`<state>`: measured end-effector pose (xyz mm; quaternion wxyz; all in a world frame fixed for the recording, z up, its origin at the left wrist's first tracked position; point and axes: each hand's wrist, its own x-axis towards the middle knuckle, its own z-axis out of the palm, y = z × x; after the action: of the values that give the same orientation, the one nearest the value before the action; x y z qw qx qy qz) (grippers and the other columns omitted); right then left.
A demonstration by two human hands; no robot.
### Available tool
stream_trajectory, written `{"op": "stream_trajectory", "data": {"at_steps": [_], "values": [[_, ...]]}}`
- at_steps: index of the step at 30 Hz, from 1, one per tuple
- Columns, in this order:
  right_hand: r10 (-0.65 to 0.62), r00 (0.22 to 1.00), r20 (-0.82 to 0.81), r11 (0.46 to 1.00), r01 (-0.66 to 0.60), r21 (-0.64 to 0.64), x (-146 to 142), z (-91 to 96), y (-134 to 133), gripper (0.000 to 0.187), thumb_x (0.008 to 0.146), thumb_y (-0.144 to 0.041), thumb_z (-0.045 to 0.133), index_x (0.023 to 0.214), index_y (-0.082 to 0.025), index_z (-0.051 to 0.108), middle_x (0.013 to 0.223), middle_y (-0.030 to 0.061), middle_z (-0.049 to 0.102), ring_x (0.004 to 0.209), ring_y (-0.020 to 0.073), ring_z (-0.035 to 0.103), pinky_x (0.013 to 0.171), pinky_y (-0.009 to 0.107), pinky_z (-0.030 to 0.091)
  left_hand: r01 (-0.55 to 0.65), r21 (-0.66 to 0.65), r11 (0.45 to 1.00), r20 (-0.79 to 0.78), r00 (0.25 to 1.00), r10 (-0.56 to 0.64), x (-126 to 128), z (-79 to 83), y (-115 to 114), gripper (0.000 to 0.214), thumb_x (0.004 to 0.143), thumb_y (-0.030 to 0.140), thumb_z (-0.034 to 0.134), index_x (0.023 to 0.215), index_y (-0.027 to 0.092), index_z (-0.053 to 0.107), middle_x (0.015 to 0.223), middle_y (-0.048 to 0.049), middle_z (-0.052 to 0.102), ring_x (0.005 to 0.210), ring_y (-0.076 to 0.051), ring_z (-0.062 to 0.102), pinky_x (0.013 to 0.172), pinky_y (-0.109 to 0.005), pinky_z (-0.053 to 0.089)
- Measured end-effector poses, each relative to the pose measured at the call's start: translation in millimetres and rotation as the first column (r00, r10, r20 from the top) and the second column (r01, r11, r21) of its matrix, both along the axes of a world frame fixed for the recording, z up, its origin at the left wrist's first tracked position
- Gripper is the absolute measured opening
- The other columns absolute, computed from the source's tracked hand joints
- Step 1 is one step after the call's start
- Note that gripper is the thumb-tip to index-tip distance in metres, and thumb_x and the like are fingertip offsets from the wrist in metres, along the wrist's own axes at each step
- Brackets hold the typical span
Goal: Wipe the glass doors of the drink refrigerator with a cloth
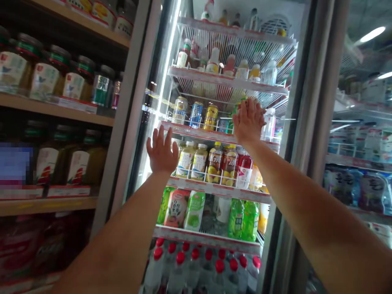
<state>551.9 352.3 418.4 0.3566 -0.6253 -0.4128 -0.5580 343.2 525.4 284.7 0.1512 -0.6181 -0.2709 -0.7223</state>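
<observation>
We face white wire shelves (226, 79).
Left hand (162, 152), left of centre, spread, empty; right hand (248, 122), right of centre, grip unclear to us. Gold metal can (211, 117) stands frontmost, presumably for display.

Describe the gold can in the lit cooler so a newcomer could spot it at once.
Find the tall, brightly lit cooler, then its third visible shelf from the top. To the left of the raised right hand, the gold can stands directly right of the blue can. Its yellow-gold body with dark markings sets it apart from that blue neighbour.
</observation>
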Motion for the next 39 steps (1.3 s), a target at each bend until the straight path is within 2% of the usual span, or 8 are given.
{"op": "stream_trajectory", "data": {"at_steps": [8,13,19,25,29,32,35,39], "values": [[0.172,0.969,0.177,0.966,-0.130,-0.225,-85,-46.8,62,0.061,0.103,-0.038,0.034,0.162,-0.022,0.028,0.172,0.0030,0.019,0.159,0.0323,0.007,0.129,0.059,0.012,-0.012,-0.011,1.000,-0.015,1.000,0.012,-1,-0.5,0,0.056,0.101,0.034,0.039,0.156,0.020,0.042,0.166,-0.0101,0.031,0.156,-0.028,0.023,0.127,-0.051,0.012],[0.242,0.921,0.304,0.937,-0.141,-0.319,-96,-66.5,71,0.057,0.104,-0.035,0.037,0.160,-0.022,0.032,0.170,0.0009,0.024,0.159,0.0285,0.011,0.130,0.054,0.012,-0.006,-0.025,1.000,-0.024,1.000,0.005,-2,0.8,-3,0.056,0.100,0.033,0.040,0.155,0.020,0.043,0.166,-0.0095,0.031,0.156,-0.027,0.022,0.127,-0.051,0.012],[0.233,0.854,0.465,0.899,-0.007,-0.438,-52,-45.9,33,0.053,0.107,-0.036,0.032,0.159,-0.026,0.034,0.169,-0.0029,0.028,0.157,0.0228,0.018,0.130,0.047,0.014,0.000,-0.015,1.000,-0.023,1.000,0.000,-2,1.5,-1,0.057,0.100,0.036,0.038,0.155,0.021,0.043,0.166,-0.0093,0.031,0.156,-0.027,0.022,0.128,-0.050,0.011],[0.057,0.967,0.247,0.970,0.005,-0.244,24,-7.2,-35,0.057,0.105,-0.036,0.030,0.160,-0.023,0.031,0.170,0.0016,0.025,0.158,0.0261,0.017,0.128,0.050,0.019,0.041,0.009,0.999,-0.008,0.999,-0.041,-1,1.8,0,0.058,0.101,0.039,0.037,0.156,0.022,0.042,0.166,-0.0096,0.031,0.156,-0.028,0.021,0.128,-0.051,0.009],[-0.034,0.997,0.073,0.996,0.040,-0.082,63,7.9,-66,0.061,0.103,-0.036,0.031,0.161,-0.018,0.028,0.170,0.0077,0.023,0.157,0.0282,0.016,0.126,0.055,0.021,0.022,0.019,1.000,-0.003,1.000,-0.022,-1,1.8,0,0.058,0.101,0.039,0.036,0.155,0.020,0.043,0.165,-0.0108,0.032,0.156,-0.028,0.023,0.127,-0.051,0.011],[-0.064,0.994,-0.086,0.996,0.069,0.054,63,12.9,-64,0.062,0.101,-0.036,0.033,0.160,-0.016,0.030,0.170,0.0095,0.022,0.156,0.0319,0.018,0.125,0.057,0.022,0.031,0.020,0.999,0.001,1.000,-0.031,-1,1.7,0,0.058,0.101,0.038,0.037,0.155,0.021,0.043,0.165,-0.0104,0.033,0.156,-0.028,0.023,0.127,-0.051,0.011],[-0.063,0.975,-0.214,0.985,0.095,0.143,43,15.6,-44,0.062,0.103,-0.037,0.025,0.160,-0.015,0.030,0.170,0.0108,0.021,0.156,0.0343,0.016,0.124,0.059,0.021,0.038,0.022,0.999,0.019,0.999,-0.038,0,0.7,1,0.057,0.101,0.038,0.038,0.155,0.023,0.043,0.165,-0.0088,0.034,0.156,-0.027,0.023,0.128,-0.050,0.010],[-0.068,0.994,-0.091,0.997,0.071,0.037,3,12.5,-7,0.063,0.102,-0.038,0.027,0.162,-0.017,0.026,0.171,0.0103,0.017,0.157,0.0359,0.011,0.123,0.063,0.021,0.039,0.021,0.999,0.016,0.999,-0.039,0,-0.9,3,0.056,0.100,0.036,0.039,0.155,0.024,0.043,0.166,-0.0081,0.032,0.156,-0.027,0.022,0.128,-0.050,0.010]]}}
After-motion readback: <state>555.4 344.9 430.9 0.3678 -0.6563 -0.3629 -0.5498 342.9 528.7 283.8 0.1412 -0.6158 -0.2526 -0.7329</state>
